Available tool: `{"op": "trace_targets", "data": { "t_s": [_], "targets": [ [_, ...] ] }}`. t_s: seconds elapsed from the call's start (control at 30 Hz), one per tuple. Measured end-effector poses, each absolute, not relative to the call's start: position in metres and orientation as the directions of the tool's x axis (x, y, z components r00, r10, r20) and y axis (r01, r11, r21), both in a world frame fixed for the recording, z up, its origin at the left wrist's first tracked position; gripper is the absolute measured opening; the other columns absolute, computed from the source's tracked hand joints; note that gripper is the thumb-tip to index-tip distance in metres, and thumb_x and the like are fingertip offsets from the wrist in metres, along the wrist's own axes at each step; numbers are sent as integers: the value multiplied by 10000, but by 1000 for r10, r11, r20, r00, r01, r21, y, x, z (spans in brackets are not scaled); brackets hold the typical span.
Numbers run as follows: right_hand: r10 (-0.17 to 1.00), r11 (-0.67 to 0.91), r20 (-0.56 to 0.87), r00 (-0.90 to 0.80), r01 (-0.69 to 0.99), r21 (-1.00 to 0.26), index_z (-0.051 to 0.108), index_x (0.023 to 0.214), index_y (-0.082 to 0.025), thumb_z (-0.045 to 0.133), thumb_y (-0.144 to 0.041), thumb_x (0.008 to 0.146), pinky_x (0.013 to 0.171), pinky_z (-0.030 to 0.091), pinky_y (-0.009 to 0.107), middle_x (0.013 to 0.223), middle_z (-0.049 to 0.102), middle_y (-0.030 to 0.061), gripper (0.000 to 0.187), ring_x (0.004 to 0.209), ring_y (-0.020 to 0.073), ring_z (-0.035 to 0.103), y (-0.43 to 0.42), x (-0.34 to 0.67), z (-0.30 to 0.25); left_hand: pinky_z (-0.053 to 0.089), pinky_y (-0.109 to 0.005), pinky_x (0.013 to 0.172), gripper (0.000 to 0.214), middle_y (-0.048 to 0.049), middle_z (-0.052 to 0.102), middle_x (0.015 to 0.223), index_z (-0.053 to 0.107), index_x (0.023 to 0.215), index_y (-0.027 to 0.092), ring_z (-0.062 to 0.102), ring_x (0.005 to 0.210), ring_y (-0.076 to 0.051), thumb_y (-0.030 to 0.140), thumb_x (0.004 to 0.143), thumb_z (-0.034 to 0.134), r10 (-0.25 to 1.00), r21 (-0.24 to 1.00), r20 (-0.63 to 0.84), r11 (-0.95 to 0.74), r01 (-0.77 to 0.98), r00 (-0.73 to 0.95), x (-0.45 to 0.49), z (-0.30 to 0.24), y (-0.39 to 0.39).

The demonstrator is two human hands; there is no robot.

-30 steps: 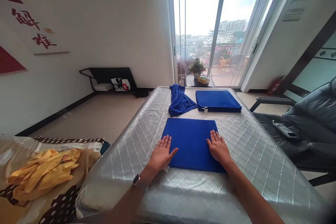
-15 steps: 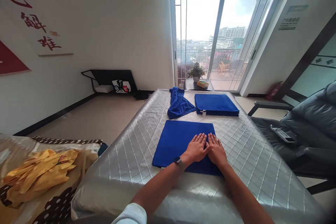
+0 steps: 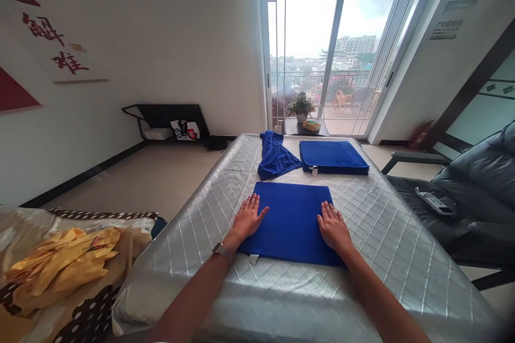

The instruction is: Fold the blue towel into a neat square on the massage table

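A folded blue cloth (image 3: 292, 222) lies flat and smooth before me on the silver quilted cover (image 3: 217, 225). On its left edge rests my left hand (image 3: 247, 216), palm down with the thumb apart from the fingers. My right hand (image 3: 333, 225) lies flat on the opposite edge, fingers stretched out. A small white tag (image 3: 253, 259) sticks out at the cloth's near left. Beyond it, a crumpled blue cloth (image 3: 277, 156) lies to the left of a neat stack of folded blue cloths (image 3: 333, 156).
Yellow cloth (image 3: 68, 257) lies heaped on patterned bedding at the left. To the right stands a dark armchair (image 3: 462, 182) with a white device (image 3: 434, 202) on its seat. A potted plant (image 3: 301, 107) sits on a small table by the glass door.
My left hand has slid left across the folded blue cloth, from beside the right hand to the left edge. The right hand stays near the right edge.
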State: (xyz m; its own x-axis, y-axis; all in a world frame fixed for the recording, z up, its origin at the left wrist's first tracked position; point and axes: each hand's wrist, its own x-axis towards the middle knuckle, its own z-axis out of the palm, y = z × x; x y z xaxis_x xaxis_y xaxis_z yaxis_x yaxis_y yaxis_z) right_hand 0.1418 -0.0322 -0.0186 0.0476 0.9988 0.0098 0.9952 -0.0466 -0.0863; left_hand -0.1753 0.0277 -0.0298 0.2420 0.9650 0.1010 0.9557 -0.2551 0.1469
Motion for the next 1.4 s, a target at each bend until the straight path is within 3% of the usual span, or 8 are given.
{"op": "trace_targets", "data": {
  "t_s": [0.2,0.4,0.67,1.07,1.23,1.3,1.4],
  "targets": [
    [996,-56,-66,52,997,-61,249,1572,-80,181,-382,1019,1224,142,435,1643,206,86,633,1516,219,178,-17,144,-6,190,-458,1232,829,-161,212,1633,254,1564,56,194,1513,-274,642,1005,80,963,159,109,-261,952,246,-171,-29,26],
    [997,-72,-6,72,992,-104,249,1568,-58,172,-383,1026,1225,137,412,1641,219,100,637,1517,220,170,30,149,8,199,-459,1232,849,-154,232,1628,272,1564,76,197,1512,-276,677,990,97,964,171,123,-254,952,235,-171,-27,25],
    [995,-98,20,102,984,-150,205,1581,-66,163,-420,1025,1234,72,367,1655,184,74,661,1527,186,112,53,156,-21,198,-456,1239,836,-137,223,1632,267,1567,78,196,1514,-266,671,996,122,967,171,114,-246,954,229,-172,-29,26],
    [994,-101,31,107,981,-165,227,1577,-69,173,-414,1018,1233,83,366,1652,197,70,659,1524,187,131,50,156,-20,177,-433,1240,873,-135,173,1643,226,1575,59,178,1518,-267,684,983,84,971,86,0,-239,967,239,-172,-23,29],
    [993,-98,44,107,982,-163,239,1573,-64,180,-410,1015,1234,86,361,1648,211,72,659,1521,185,145,51,156,-21,182,-457,1229,938,-181,235,1621,295,1549,27,230,1501,-321,719,958,71,992,15,-28,-122,992,123,-147,1,40],
    [994,-97,42,106,981,-165,237,1574,-64,184,-405,1014,1233,84,361,1648,212,72,657,1521,185,147,52,156,-20,174,-444,1232,941,-189,241,1619,308,1543,19,221,1504,-317,717,958,70,984,25,0,-181,983,181,-117,9,45],
    [994,-99,35,106,982,-161,234,1574,-60,186,-402,1015,1232,84,363,1648,213,80,657,1522,188,144,51,156,-20,168,-402,1238,867,-162,285,1612,335,1536,35,220,1510,-262,641,993,35,907,102,57,-420,902,416,-57,12,50]
  ]
}}
